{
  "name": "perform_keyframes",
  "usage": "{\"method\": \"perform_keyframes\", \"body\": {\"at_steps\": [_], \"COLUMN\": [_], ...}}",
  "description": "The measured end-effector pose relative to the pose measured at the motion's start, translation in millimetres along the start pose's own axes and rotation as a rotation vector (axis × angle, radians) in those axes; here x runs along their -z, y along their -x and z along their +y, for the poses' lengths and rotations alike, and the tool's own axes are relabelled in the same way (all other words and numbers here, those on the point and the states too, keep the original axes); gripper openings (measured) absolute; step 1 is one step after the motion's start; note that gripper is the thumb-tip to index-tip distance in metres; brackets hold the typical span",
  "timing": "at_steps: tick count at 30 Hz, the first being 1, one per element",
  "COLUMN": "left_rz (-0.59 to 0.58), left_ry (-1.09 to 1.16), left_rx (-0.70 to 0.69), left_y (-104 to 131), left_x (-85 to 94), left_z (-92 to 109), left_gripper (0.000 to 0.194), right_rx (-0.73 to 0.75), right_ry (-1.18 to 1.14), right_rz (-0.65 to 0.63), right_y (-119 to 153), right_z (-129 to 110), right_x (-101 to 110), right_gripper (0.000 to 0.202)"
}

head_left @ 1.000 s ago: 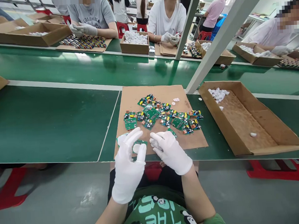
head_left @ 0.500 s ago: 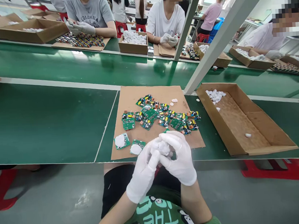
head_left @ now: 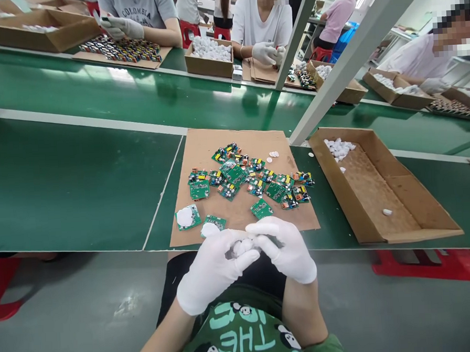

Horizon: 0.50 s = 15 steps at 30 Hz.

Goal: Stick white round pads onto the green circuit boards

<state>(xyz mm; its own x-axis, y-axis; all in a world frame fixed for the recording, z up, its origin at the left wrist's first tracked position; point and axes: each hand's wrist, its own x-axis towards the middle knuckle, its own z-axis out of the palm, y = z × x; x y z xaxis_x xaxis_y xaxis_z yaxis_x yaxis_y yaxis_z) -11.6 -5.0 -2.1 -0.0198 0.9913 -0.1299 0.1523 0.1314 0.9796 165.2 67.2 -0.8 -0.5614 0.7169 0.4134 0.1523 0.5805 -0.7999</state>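
In the head view my left hand (head_left: 214, 266), in a white glove, is curled around a small clump of white pieces (head_left: 242, 247) above the table's front edge. My gloved right hand (head_left: 288, 249) meets it from the right, thumb and fingers drawn together at the clump; whatever they pinch is hidden. Just beyond the hands lies a green circuit board (head_left: 262, 208). Two more boards at the front left carry white round pads; one pad (head_left: 185, 217) shows fully, the other is partly behind my left hand. A cluster of circuit boards (head_left: 235, 173) covers the cardboard sheet's (head_left: 201, 141) middle.
To the right stands a cardboard tray (head_left: 413, 198) with white pieces in its far corner. A few white discs (head_left: 274, 154) lie on the sheet's far side. A slanted metal post (head_left: 333, 92) rises behind. Co-workers sit across the green bench (head_left: 137, 105).
My left hand has turned and shifted left, and my right hand has moved slightly right. The white clump now sits lower and farther left. The circuit board beyond my hands has come into view.
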Motion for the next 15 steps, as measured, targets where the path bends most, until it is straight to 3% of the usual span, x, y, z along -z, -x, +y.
{"method": "perform_keyframes", "body": {"at_steps": [2,5,11,15], "left_rz": [-0.030,-0.073,-0.081,0.001], "left_ry": [0.064,0.186,0.314,0.415], "left_rx": [0.033,0.064,0.029,0.041], "left_y": [-0.2,-0.7,-12.5,-17.5], "left_x": [0.7,-2.6,-11.4,-15.1], "left_z": [-1.9,-1.4,-8.2,-18.6], "left_gripper": [0.010,0.024,0.069,0.060], "right_rx": [0.018,-0.024,-0.135,-0.193], "right_ry": [-0.071,-0.138,-0.179,-0.316], "right_rz": [-0.018,-0.002,0.240,0.369], "right_y": [-0.9,-1.4,0.5,4.7], "right_z": [0.1,-2.8,13.2,25.0], "right_x": [0.4,-1.1,-26.8,-44.5], "right_gripper": [0.017,0.012,0.009,0.018]}}
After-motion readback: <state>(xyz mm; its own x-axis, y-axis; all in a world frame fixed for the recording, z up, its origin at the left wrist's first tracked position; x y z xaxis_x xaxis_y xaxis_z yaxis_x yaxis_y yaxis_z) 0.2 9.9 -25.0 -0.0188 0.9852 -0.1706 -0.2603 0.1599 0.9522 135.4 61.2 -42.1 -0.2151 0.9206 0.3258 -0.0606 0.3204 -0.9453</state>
